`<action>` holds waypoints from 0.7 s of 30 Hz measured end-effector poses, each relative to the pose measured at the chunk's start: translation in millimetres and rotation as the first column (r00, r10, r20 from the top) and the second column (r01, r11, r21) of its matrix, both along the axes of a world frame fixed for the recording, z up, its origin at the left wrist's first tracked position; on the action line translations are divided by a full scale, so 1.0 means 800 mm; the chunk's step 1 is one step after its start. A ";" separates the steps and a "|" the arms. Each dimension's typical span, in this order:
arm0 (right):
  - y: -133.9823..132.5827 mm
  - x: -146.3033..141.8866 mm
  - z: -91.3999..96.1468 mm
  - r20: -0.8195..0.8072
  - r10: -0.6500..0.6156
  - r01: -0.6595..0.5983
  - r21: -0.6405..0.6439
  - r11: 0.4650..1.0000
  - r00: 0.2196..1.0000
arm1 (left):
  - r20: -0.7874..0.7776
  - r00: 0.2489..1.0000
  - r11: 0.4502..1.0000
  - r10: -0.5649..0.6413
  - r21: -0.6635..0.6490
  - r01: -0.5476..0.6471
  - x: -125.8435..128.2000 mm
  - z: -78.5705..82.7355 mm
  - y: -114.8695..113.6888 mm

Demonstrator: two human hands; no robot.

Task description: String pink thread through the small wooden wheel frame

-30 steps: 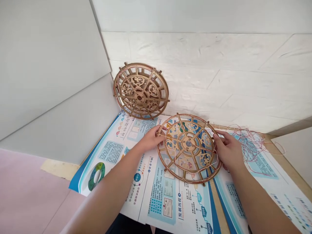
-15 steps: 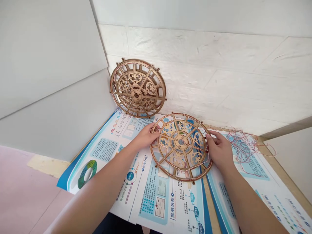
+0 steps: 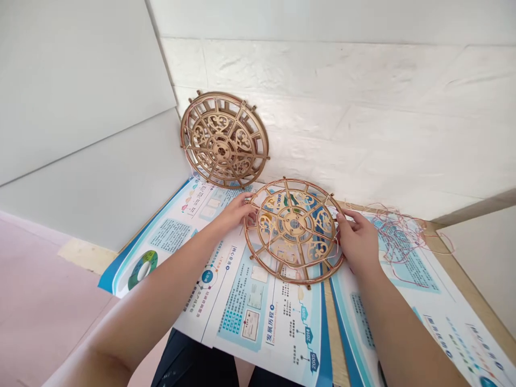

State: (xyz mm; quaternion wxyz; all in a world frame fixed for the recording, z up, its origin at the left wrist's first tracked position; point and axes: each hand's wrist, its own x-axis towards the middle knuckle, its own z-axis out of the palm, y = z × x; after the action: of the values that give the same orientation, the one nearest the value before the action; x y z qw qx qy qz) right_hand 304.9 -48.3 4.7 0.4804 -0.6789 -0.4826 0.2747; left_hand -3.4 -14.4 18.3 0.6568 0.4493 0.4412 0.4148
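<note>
Between my hands is a round bronze-coloured openwork frame (image 3: 295,224), with spokes, scrollwork panels and thin wire running around its rim. It is tilted above the printed poster sheet (image 3: 226,301). At its left rim, my left hand (image 3: 241,209) is closed, with some fingers behind the ring. On the opposite side my right hand (image 3: 359,236) grips the rim, thumb in front. A stack of similar round frames (image 3: 222,150), also wired, leans against the wall at the back left.
A tangle of thin reddish and white wires (image 3: 399,231) lies on a second poster (image 3: 415,301) at the right. White wall panels (image 3: 342,107) stand behind and grey panels (image 3: 80,91) at the left. Pinkish floor (image 3: 40,290) shows lower left.
Both hands still hold the round frame, which appears slightly higher and further left in view. The camera view has shifted a little, and more of the lap shows.
</note>
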 end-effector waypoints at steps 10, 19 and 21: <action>-0.002 0.006 0.007 -0.051 -0.132 0.135 0.059 0.989 0.990 | 0.163 0.972 0.982 -0.171 -0.059 0.182 0.019 0.007 -0.023; 0.000 0.008 0.002 -0.047 -0.120 0.123 0.060 0.991 0.992 | -0.137 0.975 0.984 -0.177 -0.046 0.172 0.031 0.005 -0.032; 0.001 0.007 0.000 -0.035 -0.118 0.120 0.067 0.990 0.992 | -0.158 0.980 0.992 -0.122 -0.054 0.115 0.036 0.002 -0.033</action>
State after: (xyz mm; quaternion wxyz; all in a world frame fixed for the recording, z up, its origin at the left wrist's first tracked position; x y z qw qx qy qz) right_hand 310.8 -47.7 4.3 0.5264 -0.6852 -0.4430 0.2391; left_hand 25.3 -40.7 19.7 0.6526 0.4918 0.4745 0.3274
